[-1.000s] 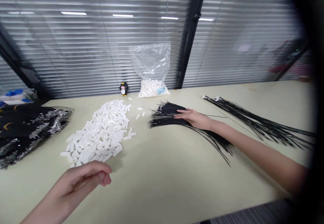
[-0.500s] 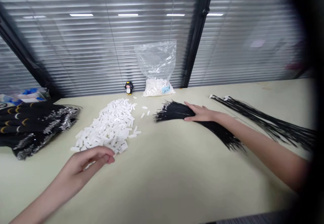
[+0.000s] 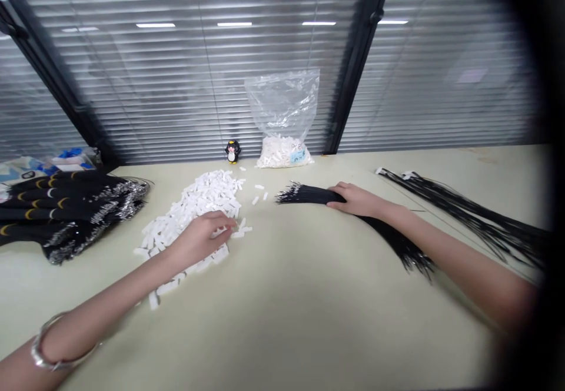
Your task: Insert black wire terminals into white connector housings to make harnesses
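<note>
Forward over the white pieces (image 3: 209,188) goes the left hand (image 3: 205,235), which half a second ago hung at the near edge of their heap; the wire bundle (image 3: 311,194), splayed wider then, is now drawn narrower under the right hand (image 3: 357,199).

Nearest, a bracelet (image 3: 37,353) circles the left forearm above the pale table (image 3: 286,320). The left thumb and fingers are curled with a narrow gap at the tips — whether a piece sits between them, I cannot tell. Right of the heap, the other hand is closed around the middle of the black wires, thumb on the near side, silver tips pointing left.

Judging by how things lie, gathering these wires looks largely done; the white pieces remain loose, and none shows on the bundle's tips. Farther right, separate black strands (image 3: 445,208) lie with white ends — perhaps work already handled. At far left, dark wire bundles (image 3: 83,199) with yellow bands look untouched. Beyond, against the blinds (image 3: 168,96), stand a penguin figurine (image 3: 232,152) and a clear bag (image 3: 282,151) partly filled with white pieces.
</note>
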Tool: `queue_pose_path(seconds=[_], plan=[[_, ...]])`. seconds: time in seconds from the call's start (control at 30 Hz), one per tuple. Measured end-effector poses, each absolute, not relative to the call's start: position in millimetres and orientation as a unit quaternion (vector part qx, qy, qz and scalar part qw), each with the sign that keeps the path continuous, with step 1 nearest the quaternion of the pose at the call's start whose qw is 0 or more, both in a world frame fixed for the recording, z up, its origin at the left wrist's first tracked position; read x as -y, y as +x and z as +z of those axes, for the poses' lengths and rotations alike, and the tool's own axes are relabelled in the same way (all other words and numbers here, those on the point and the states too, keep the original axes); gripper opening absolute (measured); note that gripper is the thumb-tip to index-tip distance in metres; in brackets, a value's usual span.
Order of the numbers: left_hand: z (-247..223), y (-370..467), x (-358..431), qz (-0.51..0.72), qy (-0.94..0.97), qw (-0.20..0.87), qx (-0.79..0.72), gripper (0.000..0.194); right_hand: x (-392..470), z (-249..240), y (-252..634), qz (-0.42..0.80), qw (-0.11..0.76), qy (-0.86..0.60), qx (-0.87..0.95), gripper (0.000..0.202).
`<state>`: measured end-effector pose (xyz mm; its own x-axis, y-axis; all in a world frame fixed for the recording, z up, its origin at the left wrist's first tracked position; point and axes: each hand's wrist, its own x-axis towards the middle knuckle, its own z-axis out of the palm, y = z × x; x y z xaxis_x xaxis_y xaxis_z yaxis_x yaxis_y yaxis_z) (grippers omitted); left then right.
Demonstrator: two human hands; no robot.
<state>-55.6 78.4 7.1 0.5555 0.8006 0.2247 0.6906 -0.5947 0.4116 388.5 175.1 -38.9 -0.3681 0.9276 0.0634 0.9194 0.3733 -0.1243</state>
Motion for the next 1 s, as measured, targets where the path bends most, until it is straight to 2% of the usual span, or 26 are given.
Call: queue_pose_path(seconds=[0.13, 0.23, 0.33, 0.53, 0.77, 0.87, 1.0], plan=[[-6.0, -37.0, -95.1, 0.165, 0.901, 0.100, -0.389, 0.029, -186.0, -34.2, 372.6, 0.042, 0.054, -0.556, 0.828, 0.085], [-10.4, -27.9, -101.0, 0.154, 0.911, 0.078, -0.374, 0.023, -204.7, -35.5, 352.3, 0.050, 0.048, -0.549, 0.833, 0.087], [-10.8, -24.6, -101.6, 0.155, 0.913, 0.064, -0.371, 0.019, -223.6, -38.2, 334.0, 0.065, 0.039, -0.536, 0.841, 0.081], [-8.0, -27.9, -101.3, 0.178, 0.903, 0.087, -0.381, 0.018, -229.9, -39.9, 318.1, 0.057, 0.059, -0.499, 0.863, 0.056], [2.4, -37.8, -106.4, 0.263, 0.830, 0.198, -0.451, 0.020, -200.7, -32.2, 313.7, -0.027, 0.142, -0.479, 0.866, 0.048], [10.1, -40.6, -102.8, 0.298, 0.775, 0.288, -0.478, 0.024, -193.0, -30.0, 311.3, -0.057, 0.150, -0.461, 0.873, 0.037], [13.3, -37.4, -86.2, 0.323, 0.690, 0.438, -0.477, 0.032, -193.6, -32.1, 306.7, -0.087, 0.134, -0.451, 0.878, 0.032]])
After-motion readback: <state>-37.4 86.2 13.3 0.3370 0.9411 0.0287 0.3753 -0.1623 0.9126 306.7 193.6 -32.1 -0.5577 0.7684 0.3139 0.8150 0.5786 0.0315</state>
